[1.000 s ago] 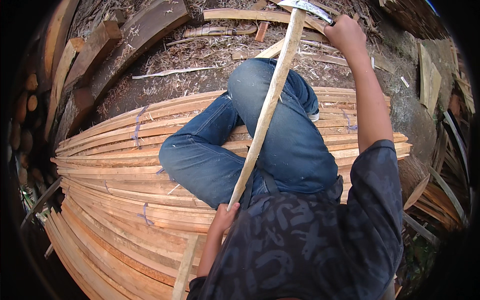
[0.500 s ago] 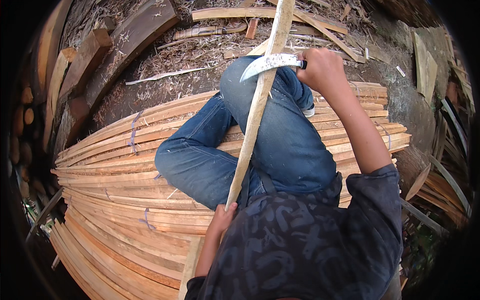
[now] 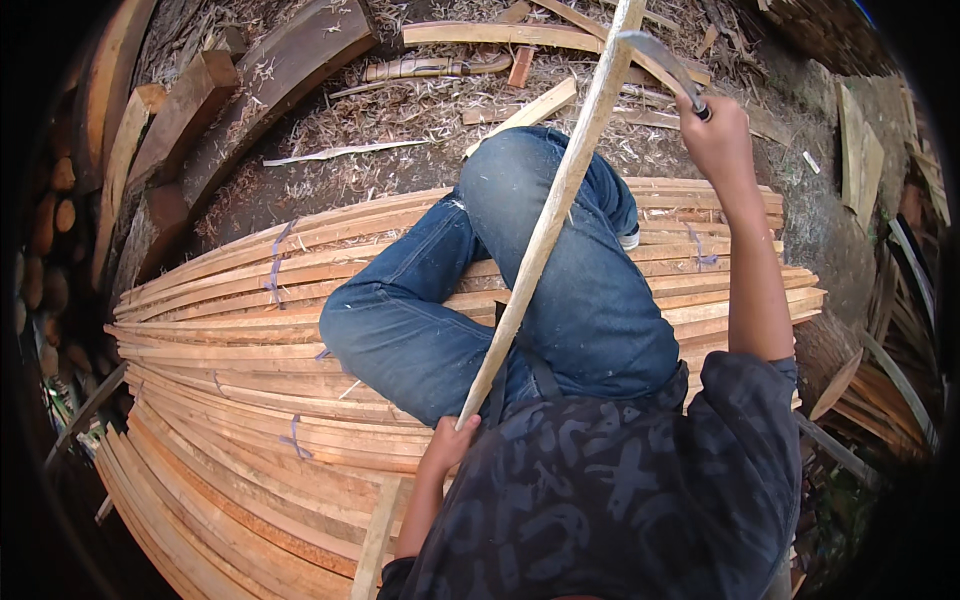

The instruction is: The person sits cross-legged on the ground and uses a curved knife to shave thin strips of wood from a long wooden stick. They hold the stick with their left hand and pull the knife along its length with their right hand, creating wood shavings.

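A long, narrow wooden strip (image 3: 546,236) slants from my lap up over my raised knee and past the top edge of the view. Its near end is gripped in my left hand (image 3: 450,442), beside my hip. My right hand (image 3: 718,140) is closed around the dark handle of a curved knife (image 3: 664,58), beyond the knee and right of the strip. The blade's tip reaches the strip near its far end; whether it touches the wood I cannot tell.
Under my legs lie bundles of sawn wooden strips (image 3: 240,350), tied with purple cord. Shavings (image 3: 400,115) cover the ground ahead. Heavy beams (image 3: 275,95) stand at the far left, a sheathed tool (image 3: 437,68) lies ahead, and wood offcuts (image 3: 860,150) are at the right.
My right hand has moved farther away and to the right with the knife, whose blade lay across the strip near the knee. The strip's far end has shifted right.
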Available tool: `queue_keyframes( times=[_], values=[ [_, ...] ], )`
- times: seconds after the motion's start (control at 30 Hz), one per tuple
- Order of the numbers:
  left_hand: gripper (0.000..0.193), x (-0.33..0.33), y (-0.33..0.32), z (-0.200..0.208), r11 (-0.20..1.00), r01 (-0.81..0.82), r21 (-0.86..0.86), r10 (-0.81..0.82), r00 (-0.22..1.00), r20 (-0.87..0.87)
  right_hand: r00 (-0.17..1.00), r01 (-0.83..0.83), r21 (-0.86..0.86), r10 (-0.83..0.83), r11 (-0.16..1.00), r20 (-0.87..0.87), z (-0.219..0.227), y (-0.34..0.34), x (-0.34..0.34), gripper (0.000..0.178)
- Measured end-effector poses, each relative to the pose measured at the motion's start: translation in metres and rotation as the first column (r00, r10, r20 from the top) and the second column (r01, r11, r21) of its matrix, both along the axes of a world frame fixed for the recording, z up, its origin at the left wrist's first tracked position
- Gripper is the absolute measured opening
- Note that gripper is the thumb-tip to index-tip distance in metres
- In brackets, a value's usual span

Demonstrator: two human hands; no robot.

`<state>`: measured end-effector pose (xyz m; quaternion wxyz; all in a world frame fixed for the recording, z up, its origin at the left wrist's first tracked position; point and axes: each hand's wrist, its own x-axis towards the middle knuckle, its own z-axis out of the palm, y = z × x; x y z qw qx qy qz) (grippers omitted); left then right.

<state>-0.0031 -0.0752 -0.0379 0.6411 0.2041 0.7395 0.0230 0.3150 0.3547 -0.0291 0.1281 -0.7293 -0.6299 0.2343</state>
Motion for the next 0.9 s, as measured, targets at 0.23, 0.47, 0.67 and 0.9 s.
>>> queue_keyframes(
  times=[0.23,0.47,0.67,0.9],
  values=[
    [0.054,-0.003,-0.005,-0.003,1.000,-0.013,-0.006,0.014,0.999,0.032,0.949,-0.276,-0.099,0.287,0.956,0.130,0.001,-0.067,-0.038,0.021],
    [0.055,0.010,0.011,0.007,0.996,-0.014,0.085,0.017,0.999,-0.029,0.920,-0.299,0.144,0.244,0.943,0.307,-0.031,0.012,-0.032,0.026],
    [0.055,0.002,0.000,0.001,0.993,0.002,0.120,-0.001,1.000,-0.010,0.928,0.182,-0.028,-0.163,0.983,0.335,-0.044,0.122,0.090,0.044],
    [0.052,0.009,0.012,0.010,0.997,0.000,0.076,0.001,1.000,-0.013,0.995,0.026,0.066,-0.032,0.997,0.090,0.010,0.008,0.038,0.030]
  ],
)
